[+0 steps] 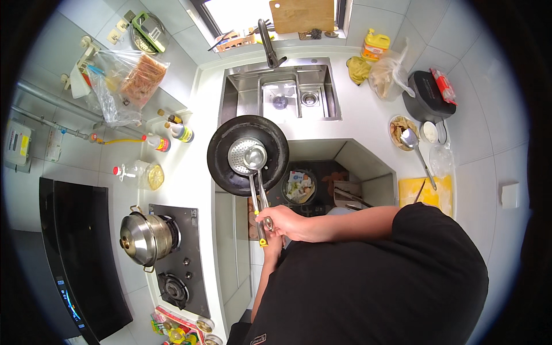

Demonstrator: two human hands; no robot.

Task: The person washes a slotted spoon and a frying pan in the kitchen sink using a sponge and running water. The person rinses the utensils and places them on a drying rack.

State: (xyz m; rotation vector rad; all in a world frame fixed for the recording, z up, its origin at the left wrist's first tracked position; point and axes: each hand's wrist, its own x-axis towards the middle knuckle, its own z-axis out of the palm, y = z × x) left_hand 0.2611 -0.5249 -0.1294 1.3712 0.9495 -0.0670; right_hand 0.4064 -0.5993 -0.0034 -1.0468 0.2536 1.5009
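Observation:
My right hand (282, 222) grips the handles of a perforated skimmer (238, 156) and a metal ladle (255, 157). Both heads rest inside a black wok (220, 172), the ladle lying over the skimmer. The wok overhangs the counter edge, just in front of the sink (334, 103). Below my right hand, my left hand (275, 242) is curled in line with the wok's handle side; its grip is mostly hidden.
A lidded steamer pot (148, 239) stands on the gas hob (194, 258) at left, near an oil bottle (146, 174). Beneath the counter gap is a waste bin (299, 185). At right are a bowl (399, 123) with a spoon (419, 155) and a yellow cutting board (437, 194).

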